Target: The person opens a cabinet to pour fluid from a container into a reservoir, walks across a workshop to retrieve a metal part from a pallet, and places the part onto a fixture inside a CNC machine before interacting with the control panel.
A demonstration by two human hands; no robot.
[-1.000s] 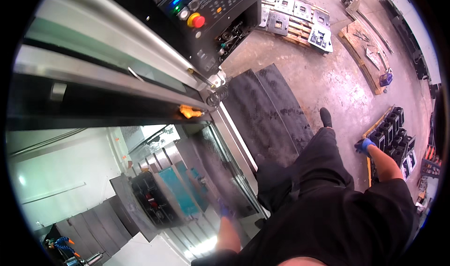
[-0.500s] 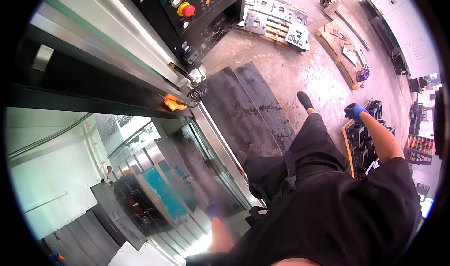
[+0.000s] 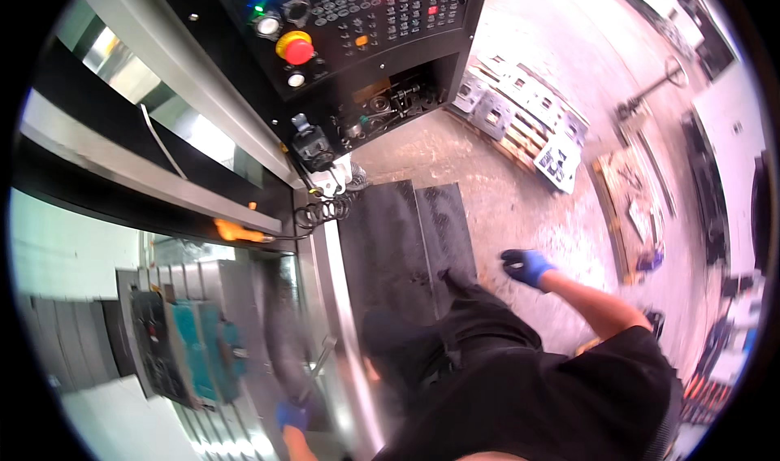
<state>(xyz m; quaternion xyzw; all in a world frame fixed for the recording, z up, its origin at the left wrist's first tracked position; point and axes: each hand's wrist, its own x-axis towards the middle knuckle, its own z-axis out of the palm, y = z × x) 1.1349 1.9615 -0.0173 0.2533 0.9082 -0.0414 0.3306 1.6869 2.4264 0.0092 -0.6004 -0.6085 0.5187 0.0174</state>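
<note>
My left hand (image 3: 292,416), in a blue glove, reaches into the open machine enclosure at the bottom of the view. A dark blurred shape (image 3: 286,343) rises just above it; whether the hand grips it is unclear. A metal door handle (image 3: 325,352) lies just to its right. Inside stands a grey fixture block with teal vises (image 3: 203,354). My right hand (image 3: 524,266), also blue-gloved, hangs out to the side over the concrete floor, fingers loosely apart and holding nothing.
A black control panel (image 3: 366,22) with a red stop button (image 3: 297,50) hangs above. A coiled cable (image 3: 325,211) and an orange tool (image 3: 236,232) sit at the door frame. Black floor mats (image 3: 406,242) lie underfoot. Pallets with metal parts (image 3: 520,120) stand beyond.
My head has turned, bringing the control panel closer. My right hand has swung in from the far right toward my body. My left hand stays low inside the machine.
</note>
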